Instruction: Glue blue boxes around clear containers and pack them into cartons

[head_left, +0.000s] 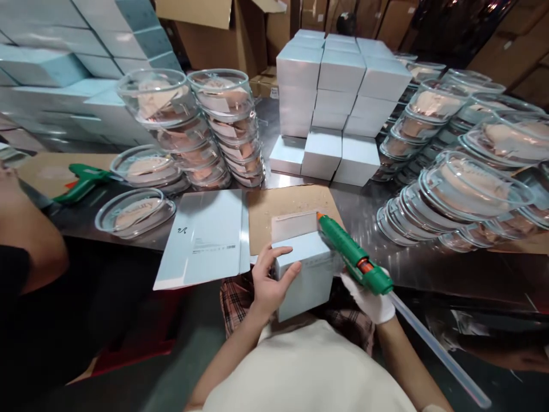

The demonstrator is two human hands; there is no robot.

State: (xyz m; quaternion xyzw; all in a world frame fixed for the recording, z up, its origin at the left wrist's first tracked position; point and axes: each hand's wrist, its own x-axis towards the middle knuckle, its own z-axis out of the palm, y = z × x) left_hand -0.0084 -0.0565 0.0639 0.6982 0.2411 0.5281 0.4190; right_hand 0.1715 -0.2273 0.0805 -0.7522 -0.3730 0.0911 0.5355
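My bare left hand (268, 280) grips the left side of a pale blue box (306, 277) held at the table's front edge, its top flap (295, 224) standing open. My right hand (371, 297), in a white glove, holds a green glue gun (354, 256). The gun's orange nozzle touches the right end of the open flap. A clear glue stick (437, 349) trails from the gun's back toward the lower right. The box rests partly on a brown cardboard sheet (291, 206).
A flat unfolded blue carton (206, 237) lies left of the box. Stacks of clear glass bowls (227, 126) stand at left and right (463, 189). Finished blue boxes (338, 97) are piled behind. Another person's arm (26, 240) and a second green glue gun (83, 180) are at far left.
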